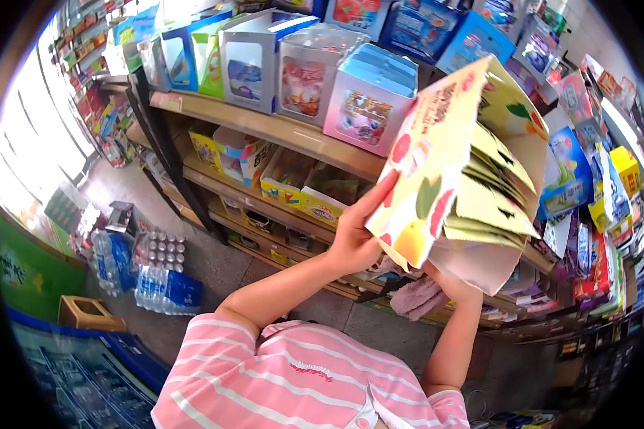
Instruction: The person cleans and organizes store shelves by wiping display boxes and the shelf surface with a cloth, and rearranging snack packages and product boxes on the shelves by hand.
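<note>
An open cardboard box point(415, 171) with fruit pictures is tilted in front of the shelf, several yellow-green packets point(497, 193) standing inside it. My left hand point(361, 232) grips the box's left side, the thumb on the printed front. At the bottom edge of the box is my right hand point(447, 282), holding it from below; its fingers are mostly hidden behind the cardboard. A mauve cloth point(416, 297) hangs beside my right hand; whether that hand also holds it cannot be seen.
A wooden shelf point(265, 127) bears display boxes on top, including a pink one point(368, 100), with open yellow boxes point(290, 179) lower down. Hanging packets crowd the right side. Bottle packs point(166, 289) and a brown carton point(89, 313) stand at the left, near a blue-edged case point(114, 350).
</note>
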Demonstrator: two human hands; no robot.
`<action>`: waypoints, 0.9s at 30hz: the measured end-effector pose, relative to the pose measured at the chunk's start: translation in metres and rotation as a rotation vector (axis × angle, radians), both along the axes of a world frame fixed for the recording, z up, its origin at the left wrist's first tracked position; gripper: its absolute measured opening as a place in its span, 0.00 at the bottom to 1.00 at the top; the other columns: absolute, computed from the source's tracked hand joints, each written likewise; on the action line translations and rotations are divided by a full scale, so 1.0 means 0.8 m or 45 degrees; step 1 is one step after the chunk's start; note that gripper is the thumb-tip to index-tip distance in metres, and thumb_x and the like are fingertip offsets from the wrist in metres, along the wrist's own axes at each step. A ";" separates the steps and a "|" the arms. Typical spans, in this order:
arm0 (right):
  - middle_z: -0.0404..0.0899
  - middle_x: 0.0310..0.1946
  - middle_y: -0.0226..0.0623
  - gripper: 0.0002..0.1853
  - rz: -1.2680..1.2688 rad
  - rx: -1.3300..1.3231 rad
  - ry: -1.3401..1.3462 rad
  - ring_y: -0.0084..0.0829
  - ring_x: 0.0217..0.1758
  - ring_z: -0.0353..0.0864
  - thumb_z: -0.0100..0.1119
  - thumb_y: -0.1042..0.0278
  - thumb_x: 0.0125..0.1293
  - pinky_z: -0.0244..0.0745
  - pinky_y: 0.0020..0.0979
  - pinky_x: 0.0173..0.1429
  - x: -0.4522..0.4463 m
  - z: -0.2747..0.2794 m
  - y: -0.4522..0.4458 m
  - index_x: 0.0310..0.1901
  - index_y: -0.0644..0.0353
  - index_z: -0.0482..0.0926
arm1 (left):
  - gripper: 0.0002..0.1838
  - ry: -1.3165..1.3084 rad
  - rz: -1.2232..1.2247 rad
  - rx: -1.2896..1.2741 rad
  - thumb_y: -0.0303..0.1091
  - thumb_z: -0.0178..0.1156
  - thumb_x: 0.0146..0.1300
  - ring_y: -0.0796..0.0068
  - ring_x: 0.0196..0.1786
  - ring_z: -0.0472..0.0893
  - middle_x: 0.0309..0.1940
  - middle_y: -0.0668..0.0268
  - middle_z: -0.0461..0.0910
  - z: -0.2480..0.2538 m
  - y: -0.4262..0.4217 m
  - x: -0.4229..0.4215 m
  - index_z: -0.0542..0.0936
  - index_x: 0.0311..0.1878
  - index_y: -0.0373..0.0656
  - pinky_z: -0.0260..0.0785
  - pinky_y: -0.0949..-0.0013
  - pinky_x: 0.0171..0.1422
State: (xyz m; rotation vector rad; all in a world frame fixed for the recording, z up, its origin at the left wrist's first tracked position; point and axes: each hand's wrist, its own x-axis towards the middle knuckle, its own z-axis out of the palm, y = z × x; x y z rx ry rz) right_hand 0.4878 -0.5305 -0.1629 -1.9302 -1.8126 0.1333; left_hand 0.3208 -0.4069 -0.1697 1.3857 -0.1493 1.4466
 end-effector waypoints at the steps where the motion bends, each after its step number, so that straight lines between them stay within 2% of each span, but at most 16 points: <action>1: 0.79 0.38 0.35 0.20 -0.085 0.072 0.468 0.34 0.39 0.76 0.65 0.55 0.54 0.71 0.32 0.47 -0.003 -0.012 0.006 0.44 0.59 0.77 | 0.33 -0.008 -0.024 -0.002 0.23 0.57 0.59 0.78 0.61 0.65 0.62 0.57 0.65 -0.003 0.003 -0.001 0.56 0.67 0.32 0.56 0.73 0.63; 4: 0.80 0.39 0.32 0.19 -0.026 0.222 -0.075 0.34 0.38 0.77 0.70 0.58 0.49 0.72 0.32 0.46 -0.007 0.009 0.004 0.42 0.56 0.80 | 0.34 -0.029 -0.092 -0.019 0.23 0.56 0.59 0.77 0.62 0.65 0.63 0.58 0.64 -0.015 0.009 0.000 0.55 0.67 0.33 0.56 0.74 0.64; 6: 0.80 0.37 0.33 0.21 -0.024 0.245 0.065 0.36 0.38 0.78 0.72 0.56 0.45 0.73 0.33 0.44 -0.003 0.012 0.005 0.39 0.57 0.79 | 0.34 0.054 -0.042 -0.120 0.23 0.55 0.59 0.77 0.63 0.63 0.64 0.59 0.62 -0.022 0.009 0.001 0.53 0.68 0.33 0.54 0.73 0.65; 7: 0.80 0.35 0.34 0.22 -0.050 0.302 0.201 0.37 0.36 0.78 0.72 0.55 0.43 0.74 0.33 0.43 -0.003 0.015 0.006 0.38 0.57 0.79 | 0.35 0.155 0.101 0.015 0.22 0.54 0.60 0.75 0.65 0.61 0.66 0.59 0.59 -0.018 0.010 -0.004 0.50 0.69 0.34 0.52 0.72 0.66; 8: 0.80 0.33 0.35 0.23 -0.072 0.366 0.335 0.38 0.35 0.79 0.73 0.53 0.41 0.74 0.33 0.42 -0.002 0.017 0.007 0.36 0.57 0.79 | 0.33 0.235 0.089 -0.161 0.23 0.52 0.61 0.73 0.65 0.63 0.65 0.58 0.61 -0.031 0.006 0.003 0.52 0.69 0.35 0.52 0.71 0.67; 10: 0.80 0.25 0.37 0.28 -0.137 0.275 0.061 0.42 0.30 0.80 0.74 0.50 0.35 0.75 0.35 0.36 -0.029 0.091 0.006 0.39 0.56 0.78 | 0.26 0.518 0.215 -0.285 0.26 0.51 0.63 0.71 0.60 0.66 0.59 0.58 0.65 -0.040 -0.001 0.005 0.58 0.64 0.35 0.56 0.69 0.64; 11: 0.79 0.21 0.40 0.33 -0.139 0.289 0.141 0.45 0.26 0.80 0.74 0.49 0.34 0.75 0.36 0.32 -0.028 0.097 0.010 0.44 0.56 0.76 | 0.23 0.595 0.228 -0.334 0.28 0.50 0.64 0.71 0.58 0.68 0.57 0.59 0.67 -0.046 -0.004 0.007 0.61 0.62 0.36 0.58 0.69 0.62; 15: 0.77 0.23 0.50 0.46 -0.108 0.130 0.030 0.51 0.28 0.78 0.71 0.47 0.35 0.72 0.42 0.36 -0.004 0.118 0.015 0.60 0.54 0.67 | 0.17 0.421 0.206 -0.645 0.37 0.49 0.68 0.76 0.47 0.69 0.49 0.63 0.70 -0.075 -0.004 0.026 0.65 0.56 0.38 0.62 0.73 0.49; 16: 0.77 0.23 0.52 0.48 -0.099 0.106 0.036 0.52 0.29 0.77 0.70 0.47 0.35 0.72 0.43 0.37 0.003 0.115 0.016 0.62 0.53 0.64 | 0.16 0.391 0.310 -0.625 0.40 0.49 0.69 0.82 0.42 0.69 0.46 0.68 0.71 -0.071 -0.003 0.030 0.66 0.54 0.43 0.63 0.78 0.39; 17: 0.76 0.23 0.55 0.50 -0.074 0.144 0.051 0.53 0.30 0.77 0.70 0.47 0.35 0.72 0.42 0.38 0.007 0.110 0.018 0.64 0.52 0.62 | 0.17 0.350 0.196 -0.750 0.40 0.49 0.69 0.80 0.44 0.70 0.47 0.67 0.71 -0.062 0.002 0.024 0.66 0.55 0.41 0.65 0.75 0.43; 18: 0.77 0.25 0.55 0.50 -0.031 0.148 0.106 0.53 0.30 0.77 0.70 0.47 0.35 0.72 0.43 0.39 0.008 0.109 0.020 0.65 0.52 0.61 | 0.18 0.306 0.275 -0.657 0.39 0.49 0.69 0.77 0.47 0.71 0.48 0.64 0.71 -0.036 -0.010 0.029 0.66 0.55 0.37 0.65 0.72 0.50; 21: 0.77 0.27 0.56 0.50 -0.072 0.134 0.144 0.52 0.33 0.78 0.69 0.46 0.36 0.72 0.43 0.40 0.010 0.104 0.019 0.65 0.51 0.61 | 0.20 0.461 0.409 -0.462 0.39 0.48 0.69 0.73 0.49 0.71 0.49 0.61 0.71 -0.020 -0.002 0.019 0.65 0.56 0.33 0.63 0.69 0.54; 23: 0.78 0.29 0.56 0.48 -0.054 0.161 0.184 0.52 0.34 0.78 0.69 0.44 0.37 0.73 0.43 0.41 0.014 0.102 0.020 0.63 0.53 0.65 | 0.24 0.646 0.708 -0.016 0.42 0.46 0.69 0.65 0.55 0.67 0.54 0.54 0.67 -0.016 0.010 0.012 0.64 0.57 0.29 0.58 0.63 0.61; 25: 0.78 0.29 0.57 0.44 -0.031 0.271 0.192 0.52 0.34 0.78 0.69 0.43 0.38 0.73 0.43 0.41 0.024 0.088 0.030 0.59 0.55 0.68 | 0.36 0.606 1.301 0.470 0.53 0.49 0.65 0.53 0.68 0.52 0.65 0.45 0.52 -0.008 0.037 0.015 0.56 0.64 0.31 0.43 0.55 0.69; 26: 0.78 0.29 0.57 0.41 -0.006 0.383 0.187 0.52 0.34 0.78 0.68 0.42 0.39 0.73 0.43 0.41 0.028 0.084 0.036 0.56 0.57 0.72 | 0.36 0.606 1.311 0.475 0.53 0.49 0.65 0.53 0.68 0.52 0.65 0.45 0.52 0.004 0.043 0.020 0.56 0.64 0.31 0.43 0.55 0.69; 27: 0.78 0.27 0.55 0.34 0.041 0.488 0.266 0.52 0.32 0.79 0.67 0.41 0.42 0.73 0.43 0.40 0.027 0.092 0.038 0.45 0.63 0.78 | 0.40 0.554 1.308 0.540 0.56 0.48 0.64 0.49 0.70 0.45 0.67 0.44 0.44 0.029 0.044 0.026 0.53 0.66 0.32 0.38 0.53 0.70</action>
